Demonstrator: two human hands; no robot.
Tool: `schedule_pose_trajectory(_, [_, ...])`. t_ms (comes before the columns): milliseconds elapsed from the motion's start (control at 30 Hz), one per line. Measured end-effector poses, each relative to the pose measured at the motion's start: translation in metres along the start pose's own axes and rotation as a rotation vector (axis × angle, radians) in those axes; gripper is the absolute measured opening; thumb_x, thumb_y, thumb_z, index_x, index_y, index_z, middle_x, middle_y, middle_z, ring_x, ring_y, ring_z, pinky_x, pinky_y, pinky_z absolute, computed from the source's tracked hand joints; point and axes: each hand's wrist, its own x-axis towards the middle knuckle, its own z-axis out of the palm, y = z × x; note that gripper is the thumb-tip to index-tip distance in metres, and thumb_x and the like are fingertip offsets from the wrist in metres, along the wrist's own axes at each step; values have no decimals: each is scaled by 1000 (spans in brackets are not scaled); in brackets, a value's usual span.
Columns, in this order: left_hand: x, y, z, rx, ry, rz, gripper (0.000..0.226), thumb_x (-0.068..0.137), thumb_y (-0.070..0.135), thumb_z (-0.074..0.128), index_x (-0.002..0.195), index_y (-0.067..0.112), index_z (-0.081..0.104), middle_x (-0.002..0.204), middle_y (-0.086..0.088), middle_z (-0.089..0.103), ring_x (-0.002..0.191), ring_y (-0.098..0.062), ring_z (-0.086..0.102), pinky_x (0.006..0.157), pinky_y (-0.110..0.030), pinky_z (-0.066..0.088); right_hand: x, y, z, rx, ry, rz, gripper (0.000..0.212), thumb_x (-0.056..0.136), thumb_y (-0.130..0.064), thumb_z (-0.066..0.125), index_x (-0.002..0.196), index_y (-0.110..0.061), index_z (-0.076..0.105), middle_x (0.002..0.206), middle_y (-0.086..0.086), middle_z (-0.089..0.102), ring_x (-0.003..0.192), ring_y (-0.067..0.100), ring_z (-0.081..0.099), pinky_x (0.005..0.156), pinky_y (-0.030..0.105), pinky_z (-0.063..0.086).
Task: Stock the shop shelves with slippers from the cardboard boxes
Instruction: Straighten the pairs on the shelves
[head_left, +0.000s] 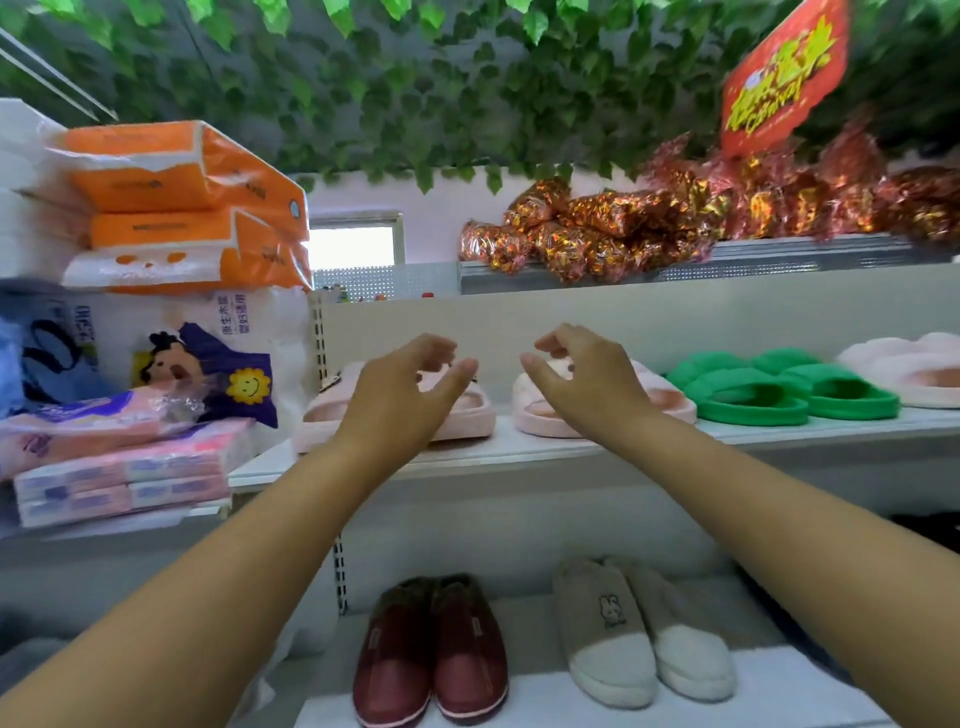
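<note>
Two pale pink slippers lie on the white middle shelf (519, 454): the left pink slipper (467, 410) and the right pink slipper (670, 400). My left hand (405, 389) hovers in front of the left one, fingers loosely curved, holding nothing. In front of the right slipper my right hand (582, 379) is likewise empty, with its fingers loosely bent. A green pair (779, 389) and a fluffy pale pink slipper (904, 369) sit further right on the same shelf. No cardboard box is in view.
The lower shelf holds a maroon pair (431, 654) and a beige-and-white pair (639, 639). Tissue packs (182, 208) are stacked at the left. Shiny red-gold packets (675, 218) fill the top shelf under a red sign (784, 78) and hanging green leaves.
</note>
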Motion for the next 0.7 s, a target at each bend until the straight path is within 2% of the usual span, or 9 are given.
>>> schedule_pose_trajectory(67, [10,22,23,25,-139,-7,48,97,55,56,131,22,62,126,6,67,116,-13,61,99,-31,47,3,27,-23,-104,-45,89,37,101,-40,56,123,-12,65,127,5,66,114,20,58,92,29,41])
schedule_pose_trajectory(200, [16,39,80,202,-296,0,61,95,68,49,140,27,55,143,3,59,125,-20,57,103,-40,48,0,85,-52,-224,-86,259,40,103,-43,50,119,-13,70,129,10,67,117,30,59,96,36,44])
schedule_pose_trajectory(300, [8,39,103,439,-237,89,63,93,75,37,134,32,60,140,3,59,117,-22,60,96,-41,49,-12,114,-54,-314,-133,301,41,103,-47,45,115,-17,71,121,12,69,113,34,59,93,39,46])
schedule_pose_trajectory(400, [7,34,105,465,-207,81,62,92,77,36,113,31,71,129,5,64,103,-21,62,84,-36,49,-20,125,-46,-344,-114,221,44,101,-52,41,111,-21,71,109,8,69,105,32,60,87,41,48])
schedule_pose_trajectory(533, [7,33,107,475,-192,46,56,88,76,43,101,30,71,123,8,65,97,-21,62,80,-36,51,-24,132,-46,-319,-103,138,40,104,-47,41,112,-20,70,106,7,69,101,30,60,84,41,48])
schedule_pose_trajectory(633, [5,34,108,475,-155,64,52,90,74,46,98,29,71,120,9,66,95,-20,62,77,-35,50,-30,134,-48,-300,-105,96,39,105,-44,41,89,-20,67,93,2,66,88,25,57,74,40,46])
schedule_pose_trajectory(700, [5,33,109,475,-144,64,53,90,74,44,98,29,71,118,10,66,93,-19,62,74,-34,48,-32,131,-49,-304,-121,83,40,105,-44,41,73,-24,55,85,-3,59,81,22,53,66,38,38])
